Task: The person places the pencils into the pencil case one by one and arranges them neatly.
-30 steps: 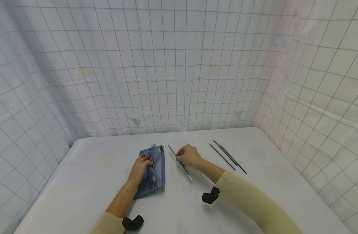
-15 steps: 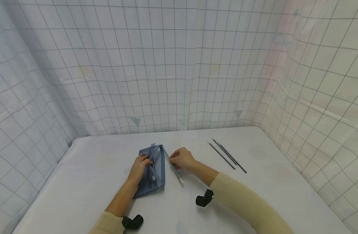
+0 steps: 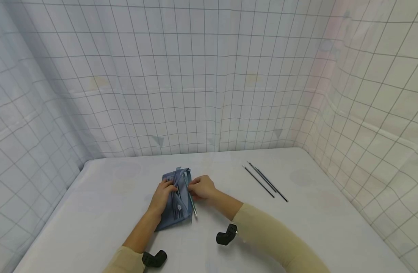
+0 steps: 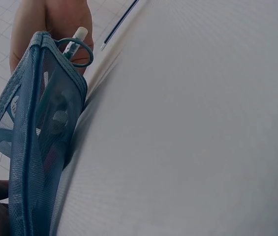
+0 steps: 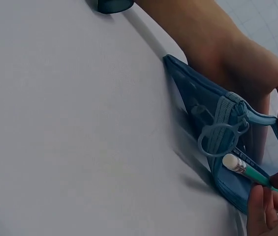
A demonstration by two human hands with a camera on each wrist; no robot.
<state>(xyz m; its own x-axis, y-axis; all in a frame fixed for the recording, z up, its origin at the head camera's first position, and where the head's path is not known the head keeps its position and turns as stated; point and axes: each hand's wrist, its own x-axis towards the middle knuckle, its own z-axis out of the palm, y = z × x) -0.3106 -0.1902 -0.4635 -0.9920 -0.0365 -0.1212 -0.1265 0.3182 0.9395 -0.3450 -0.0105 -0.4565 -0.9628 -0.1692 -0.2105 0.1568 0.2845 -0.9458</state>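
Note:
A blue mesh pencil case lies on the white table with its zipped mouth spread towards the right. My left hand grips it from the left, thumb at the opening's edge. Inside, several slim pencils show through the mesh. My right hand pinches a green pencil between thumb and fingers at the mouth. Its white eraser end points towards me, and its far part reaches into the case. A round zip pull hangs by the eraser in the right wrist view.
Several dark pencils lie slanted on the table to the right. Black wrist cameras sit at the left wrist and the right wrist. Gridded white curtains enclose the back and sides.
My right hand has moved left with the green pencil, from beside the case to its mouth, and the pencil's far end has entered. The left hand keeps its place.

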